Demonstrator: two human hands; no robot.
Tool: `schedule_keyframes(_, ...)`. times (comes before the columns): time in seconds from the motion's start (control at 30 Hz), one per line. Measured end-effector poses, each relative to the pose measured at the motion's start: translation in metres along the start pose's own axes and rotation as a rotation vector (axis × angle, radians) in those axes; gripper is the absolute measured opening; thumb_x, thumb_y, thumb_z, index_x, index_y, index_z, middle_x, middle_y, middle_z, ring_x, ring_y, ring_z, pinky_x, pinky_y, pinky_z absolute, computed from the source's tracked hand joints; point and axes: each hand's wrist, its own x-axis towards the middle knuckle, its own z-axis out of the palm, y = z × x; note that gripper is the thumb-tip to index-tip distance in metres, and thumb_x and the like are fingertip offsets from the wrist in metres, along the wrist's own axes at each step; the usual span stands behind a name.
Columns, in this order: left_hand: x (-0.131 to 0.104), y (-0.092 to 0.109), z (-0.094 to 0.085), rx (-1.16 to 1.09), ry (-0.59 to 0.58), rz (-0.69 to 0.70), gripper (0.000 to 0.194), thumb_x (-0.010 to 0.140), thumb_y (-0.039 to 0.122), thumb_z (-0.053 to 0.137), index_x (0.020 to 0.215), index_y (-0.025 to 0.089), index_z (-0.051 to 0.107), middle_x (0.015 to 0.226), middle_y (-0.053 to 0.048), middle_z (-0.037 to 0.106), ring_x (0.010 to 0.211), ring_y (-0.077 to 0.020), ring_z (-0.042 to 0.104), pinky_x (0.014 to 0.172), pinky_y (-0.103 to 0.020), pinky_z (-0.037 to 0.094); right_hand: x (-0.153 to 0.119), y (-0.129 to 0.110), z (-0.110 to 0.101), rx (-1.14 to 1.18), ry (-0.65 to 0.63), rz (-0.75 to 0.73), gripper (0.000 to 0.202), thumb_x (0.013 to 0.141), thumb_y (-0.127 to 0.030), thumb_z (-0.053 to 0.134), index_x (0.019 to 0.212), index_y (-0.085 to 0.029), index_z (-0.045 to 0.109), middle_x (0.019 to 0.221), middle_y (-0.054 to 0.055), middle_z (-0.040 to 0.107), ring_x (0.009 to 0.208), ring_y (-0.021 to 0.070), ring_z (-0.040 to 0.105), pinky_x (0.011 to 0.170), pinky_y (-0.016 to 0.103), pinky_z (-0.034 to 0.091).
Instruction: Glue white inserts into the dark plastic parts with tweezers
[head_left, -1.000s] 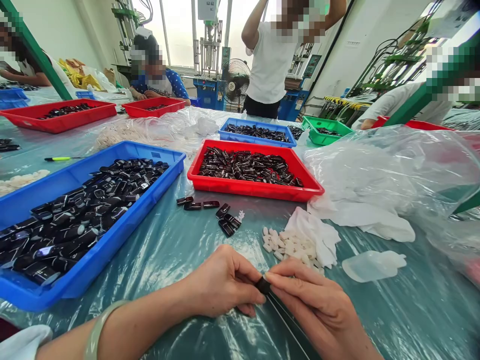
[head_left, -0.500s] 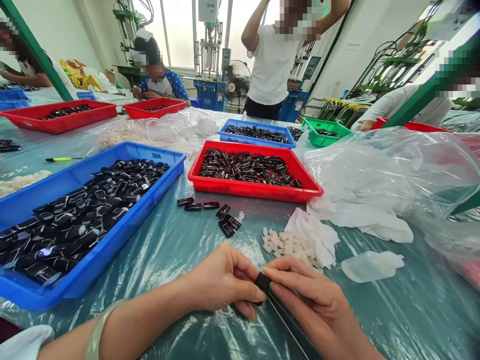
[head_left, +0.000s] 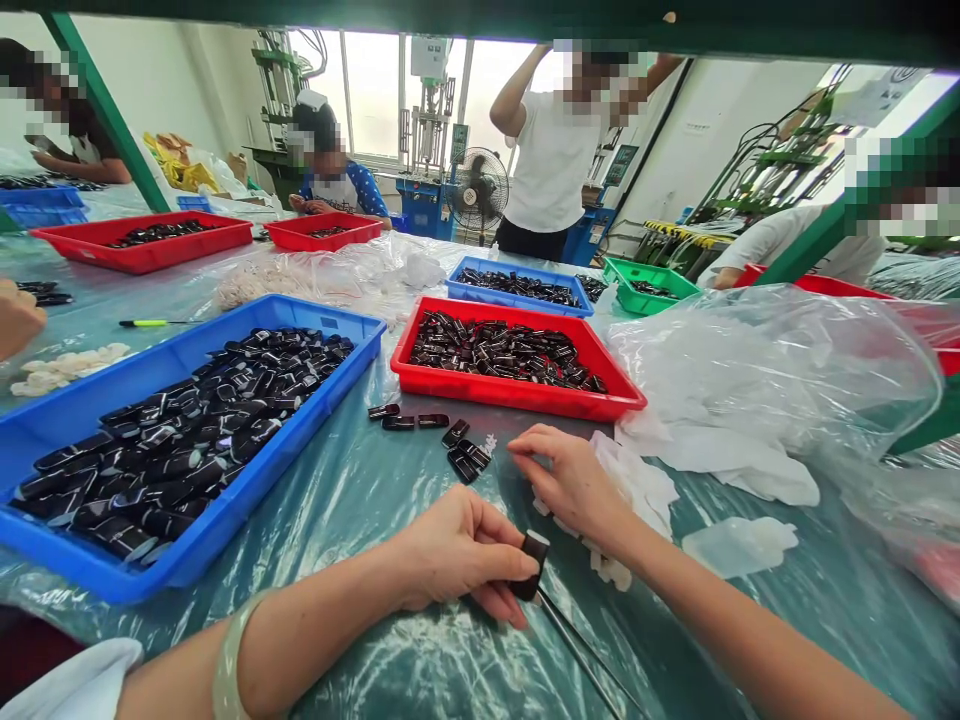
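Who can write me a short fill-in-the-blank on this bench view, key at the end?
1. The left hand holds a small glossy piece, mostly ____ in colour.
2. A smooth pale green bangle circles the ____ forearm.
3. The right hand is farther from the long blue plastic tray than from the ____ tray right beside it.

Missing words: black; left; red.

Bright | backlit by windows point(head_left: 372, 95) | plastic sheet point(head_left: 319, 515) glaring | edges stretched
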Motion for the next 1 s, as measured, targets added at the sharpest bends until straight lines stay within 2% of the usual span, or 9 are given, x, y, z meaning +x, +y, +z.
schedule_keyframes(0.13, 0.001, 0.0, -0.002, 0.006, 0.015, 0.006, 0.028, 0.053, 0.035, 0.07, 0.058, 0.009, 0.059, 0.055, -0.003, 0.059, 0.049, -0.0118, 0.06, 0.046, -0.019, 0.043, 0.022, 0.009, 0.02, -0.11, -0.047, 0.071, 0.02, 0.088, -0.03, 0.052, 0.1, -0.015, 0.058, 0.098, 0.004, 0.061, 0.083, 0.0143, 0.06, 0.074, 0.034, 0.05)
schedule_keyframes(0.27, 0.002, 0.0, -0.003, -0.008, 0.01, 0.01, 0.028, 0.052, 0.034, 0.069, 0.059, 0.01, 0.059, 0.057, -0.004, 0.06, 0.049, -0.0119, 0.06, 0.046, -0.019, 0.043, 0.031, 0.012, 0.029, -0.167, -0.091, 0.121, 0.025, 0.088, -0.031, 0.052, 0.108, -0.016, 0.055, 0.106, 0.006, 0.058, 0.088, 0.0162, 0.059, 0.076, 0.036, 0.05)
schedule_keyframes(0.43, 0.002, 0.0, -0.002, 0.005, 0.016, 0.015, 0.029, 0.052, 0.035, 0.07, 0.059, 0.009, 0.059, 0.054, -0.003, 0.059, 0.048, -0.0124, 0.06, 0.046, -0.019, 0.044, 0.027, 0.008, 0.028, -0.158, -0.111, 0.142, 0.026, 0.088, -0.031, 0.052, 0.109, -0.016, 0.055, 0.109, 0.006, 0.057, 0.091, 0.0174, 0.058, 0.078, 0.038, 0.049)
schedule_keyframes(0.57, 0.002, 0.0, -0.002, -0.001, 0.02, 0.016, 0.029, 0.052, 0.035, 0.07, 0.06, 0.009, 0.06, 0.055, -0.004, 0.06, 0.048, -0.0114, 0.059, 0.047, -0.019, 0.044, 0.014, 0.001, 0.017, -0.072, -0.047, 0.182, 0.022, 0.088, -0.031, 0.052, 0.102, -0.014, 0.057, 0.099, 0.004, 0.06, 0.083, 0.0146, 0.059, 0.073, 0.035, 0.05)
schedule_keyframes(0.73, 0.001, -0.001, -0.003, -0.008, 0.001, 0.022, 0.031, 0.053, 0.036, 0.072, 0.063, 0.008, 0.062, 0.06, -0.005, 0.062, 0.049, -0.0118, 0.06, 0.047, -0.019, 0.045, -0.017, -0.011, -0.007, 0.157, 0.024, 0.262, 0.016, 0.083, -0.027, 0.053, 0.073, -0.015, 0.058, 0.066, 0.0, 0.06, 0.061, 0.0122, 0.056, 0.06, 0.028, 0.047)
schedule_keyframes(0.9, 0.0, -0.001, -0.002, -0.002, -0.049, 0.014, 0.033, 0.054, 0.037, 0.073, 0.067, 0.008, 0.065, 0.063, -0.005, 0.063, 0.051, -0.0113, 0.061, 0.049, -0.019, 0.046, -0.048, -0.02, -0.022, 0.484, 0.01, 0.352, 0.025, 0.073, -0.038, 0.059, 0.083, -0.016, 0.06, 0.07, 0.003, 0.064, 0.063, 0.0148, 0.06, 0.057, 0.025, 0.049)
schedule_keyframes(1.0, -0.002, 0.0, 0.0, 0.023, -0.061, 0.013, 0.031, 0.056, 0.037, 0.072, 0.067, 0.009, 0.065, 0.059, -0.004, 0.062, 0.051, -0.011, 0.06, 0.049, -0.02, 0.046, -0.059, -0.025, -0.026, 0.589, 0.005, 0.405, 0.024, 0.069, -0.039, 0.065, 0.072, -0.016, 0.062, 0.063, 0.002, 0.061, 0.058, 0.0131, 0.058, 0.052, 0.023, 0.047)
